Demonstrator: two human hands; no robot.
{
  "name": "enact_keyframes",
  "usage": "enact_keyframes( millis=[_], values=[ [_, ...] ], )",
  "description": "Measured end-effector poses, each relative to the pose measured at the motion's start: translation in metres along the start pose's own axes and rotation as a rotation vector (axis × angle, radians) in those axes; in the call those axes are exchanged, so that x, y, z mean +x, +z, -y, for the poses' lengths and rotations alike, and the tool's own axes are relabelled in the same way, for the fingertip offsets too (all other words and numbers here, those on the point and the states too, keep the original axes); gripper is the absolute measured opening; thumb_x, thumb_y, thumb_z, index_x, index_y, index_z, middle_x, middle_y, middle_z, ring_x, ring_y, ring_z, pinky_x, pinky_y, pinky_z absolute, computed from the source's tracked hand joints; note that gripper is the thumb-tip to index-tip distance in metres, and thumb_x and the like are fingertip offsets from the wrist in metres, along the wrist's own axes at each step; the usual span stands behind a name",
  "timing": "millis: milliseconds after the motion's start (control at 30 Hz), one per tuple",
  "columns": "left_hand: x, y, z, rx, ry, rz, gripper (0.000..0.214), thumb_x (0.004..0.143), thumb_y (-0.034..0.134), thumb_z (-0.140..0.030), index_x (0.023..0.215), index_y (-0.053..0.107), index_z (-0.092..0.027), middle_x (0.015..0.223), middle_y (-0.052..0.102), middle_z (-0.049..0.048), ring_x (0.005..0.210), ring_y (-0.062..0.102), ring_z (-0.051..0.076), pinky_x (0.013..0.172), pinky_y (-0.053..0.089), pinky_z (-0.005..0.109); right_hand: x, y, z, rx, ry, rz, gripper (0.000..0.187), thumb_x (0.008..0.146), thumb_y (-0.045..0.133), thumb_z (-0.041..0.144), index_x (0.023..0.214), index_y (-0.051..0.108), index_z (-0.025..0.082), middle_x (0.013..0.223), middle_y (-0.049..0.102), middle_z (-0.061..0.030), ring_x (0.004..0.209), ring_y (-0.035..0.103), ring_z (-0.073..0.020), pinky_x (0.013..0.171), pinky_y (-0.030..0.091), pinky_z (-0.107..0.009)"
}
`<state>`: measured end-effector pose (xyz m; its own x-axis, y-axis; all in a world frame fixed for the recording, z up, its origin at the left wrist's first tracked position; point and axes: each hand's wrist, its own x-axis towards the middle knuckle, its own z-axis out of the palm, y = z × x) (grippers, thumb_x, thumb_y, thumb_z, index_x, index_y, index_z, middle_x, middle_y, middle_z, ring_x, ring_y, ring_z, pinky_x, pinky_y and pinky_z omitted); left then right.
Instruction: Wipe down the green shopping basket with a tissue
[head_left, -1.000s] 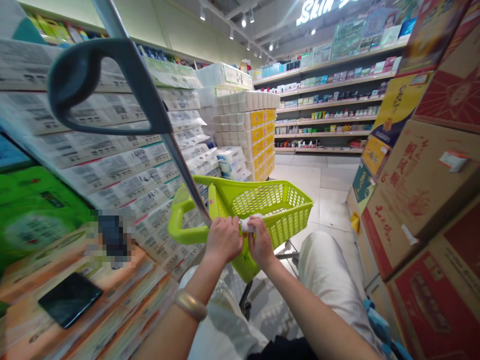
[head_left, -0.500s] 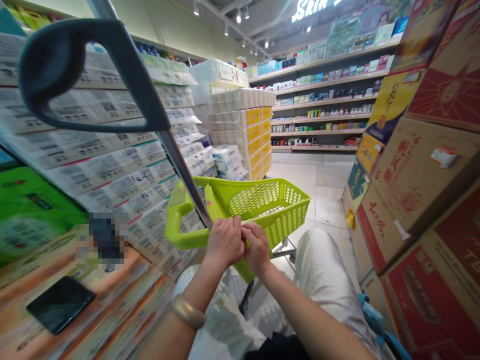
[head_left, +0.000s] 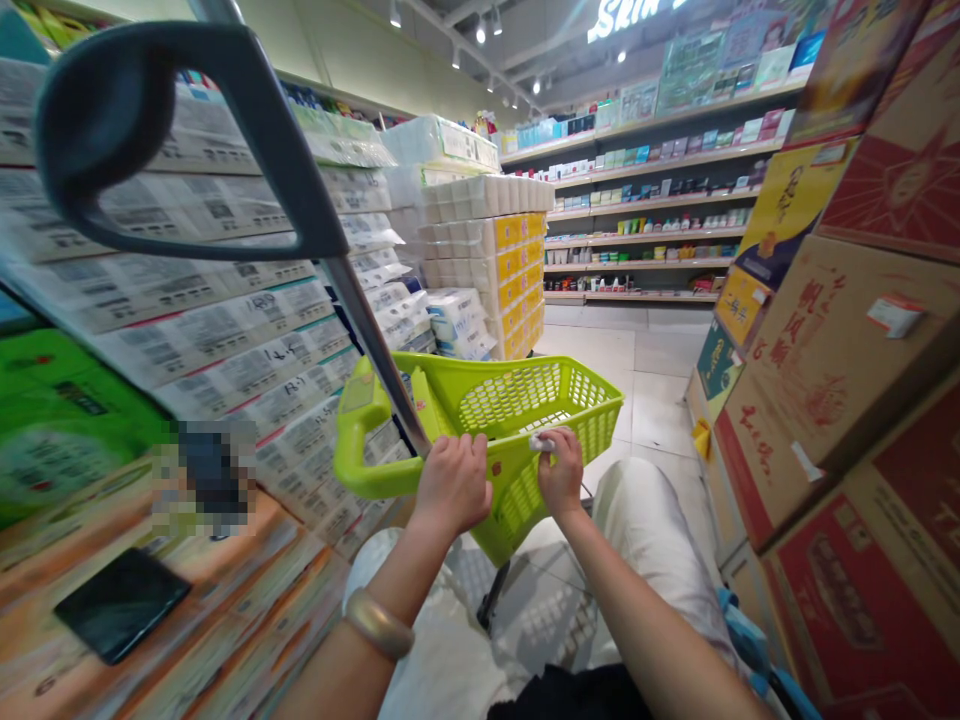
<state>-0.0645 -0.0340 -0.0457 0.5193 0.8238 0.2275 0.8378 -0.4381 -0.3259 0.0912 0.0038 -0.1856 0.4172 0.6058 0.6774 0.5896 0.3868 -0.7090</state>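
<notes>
A lime-green shopping basket (head_left: 517, 400) on a wheeled frame stands between my knees. My left hand (head_left: 454, 485), with a gold bangle on the wrist, is closed over its near rim beside the metal pole (head_left: 397, 385). Farther along that rim, my right hand (head_left: 562, 475) pinches a small crumpled white wipe (head_left: 541, 442) against or just above the edge. It may be tissue or cloth; I cannot tell. A dark grey loop handle (head_left: 274, 140) tops the pole at upper left. Through the holed walls the basket's inside shows in part.
Stacked paper packs (head_left: 225, 320) line the left, with a black phone-like slab (head_left: 121, 605) on orange packs (head_left: 247, 610). Cardboard cartons (head_left: 840, 350) rise close on the right. Stocked shelves (head_left: 645, 235) stand beyond the tiled floor (head_left: 652, 400).
My right hand has moved right along the basket rim, away from my left hand, and the white wipe now shows in its fingers. My left hand stays at nearly the same spot.
</notes>
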Motion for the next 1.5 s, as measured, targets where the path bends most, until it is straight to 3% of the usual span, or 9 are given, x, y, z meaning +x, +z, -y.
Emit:
enact_keyframes(
  millis=[133,233,400,600,700,900,1133,1367,1500],
  values=[
    [0.001,0.0,-0.001,-0.011,-0.008,-0.011,0.031,0.074,0.053,-0.026,0.101,0.058,-0.012,0.088,0.062,0.0127,0.086,0.057,0.028,0.08,0.035,0.04,-0.019,0.017,0.039,0.054,-0.11,0.1,0.031,0.079,0.046,0.012,0.103,0.063,0.021,0.104,0.057,-0.0077,0.103,0.051,-0.0213,0.093,0.044,-0.038],
    [0.001,0.0,0.001,-0.018,-0.002,-0.01,0.027,0.074,0.052,-0.024,0.098,0.058,-0.014,0.086,0.062,0.0126,0.086,0.057,0.029,0.079,0.036,0.041,-0.023,0.021,0.05,0.063,-0.208,0.216,0.035,0.078,0.048,0.012,0.107,0.063,0.023,0.107,0.057,-0.0073,0.104,0.052,-0.0212,0.093,0.044,-0.038],
    [0.0,0.001,0.003,0.001,0.002,-0.014,0.031,0.074,0.052,-0.025,0.102,0.058,-0.012,0.087,0.062,0.0132,0.085,0.057,0.029,0.079,0.036,0.041,-0.001,0.001,0.009,-0.017,-0.254,0.229,0.032,0.078,0.048,0.009,0.102,0.064,0.024,0.101,0.057,-0.0062,0.099,0.053,-0.0199,0.093,0.044,-0.036],
    [0.001,0.001,0.002,-0.008,0.0,-0.007,0.032,0.074,0.053,-0.025,0.102,0.059,-0.012,0.087,0.062,0.0128,0.085,0.057,0.029,0.08,0.035,0.041,0.021,-0.018,-0.038,-0.092,0.043,-0.003,0.025,0.075,0.045,0.01,0.092,0.06,0.021,0.096,0.053,-0.0062,0.096,0.051,-0.0212,0.091,0.043,-0.038],
    [0.001,0.001,0.001,-0.02,-0.012,-0.001,0.032,0.073,0.053,-0.025,0.102,0.059,-0.013,0.088,0.062,0.0128,0.085,0.056,0.029,0.08,0.035,0.041,0.007,-0.003,-0.021,-0.064,0.105,-0.045,0.022,0.075,0.046,0.012,0.091,0.059,0.02,0.095,0.051,-0.0066,0.096,0.049,-0.022,0.089,0.042,-0.039],
    [0.002,0.003,0.003,-0.005,-0.004,-0.013,0.03,0.074,0.052,-0.026,0.101,0.059,-0.014,0.086,0.063,0.0123,0.085,0.057,0.029,0.079,0.036,0.041,-0.032,0.029,0.044,0.051,-0.054,0.101,0.032,0.076,0.049,0.01,0.104,0.058,0.023,0.103,0.052,-0.0066,0.099,0.049,-0.0209,0.09,0.043,-0.036],
    [0.0,0.004,0.005,0.022,-0.007,-0.036,0.037,0.075,0.052,-0.026,0.108,0.058,-0.011,0.086,0.063,0.013,0.086,0.058,0.029,0.08,0.035,0.041,-0.05,0.015,0.018,-0.071,-0.43,0.355,0.035,0.076,0.048,0.002,0.096,0.066,0.024,0.098,0.056,-0.0056,0.1,0.047,-0.0202,0.094,0.043,-0.034],
    [-0.001,0.005,0.005,0.01,-0.003,-0.041,0.035,0.075,0.051,-0.026,0.107,0.059,-0.012,0.087,0.063,0.0127,0.086,0.058,0.029,0.081,0.035,0.041,-0.047,0.019,0.032,-0.093,-0.327,0.368,0.022,0.076,0.051,0.005,0.083,0.065,0.021,0.095,0.057,-0.0061,0.095,0.049,-0.0201,0.088,0.045,-0.033],
    [0.0,0.006,0.006,0.006,-0.008,-0.062,0.036,0.076,0.051,-0.027,0.108,0.059,-0.011,0.086,0.063,0.0132,0.086,0.057,0.029,0.081,0.034,0.041,-0.04,0.024,0.036,-0.076,-0.411,0.362,0.016,0.084,0.051,0.014,0.081,0.065,0.021,0.096,0.057,-0.0068,0.097,0.049,-0.0199,0.09,0.044,-0.034]
  ],
)
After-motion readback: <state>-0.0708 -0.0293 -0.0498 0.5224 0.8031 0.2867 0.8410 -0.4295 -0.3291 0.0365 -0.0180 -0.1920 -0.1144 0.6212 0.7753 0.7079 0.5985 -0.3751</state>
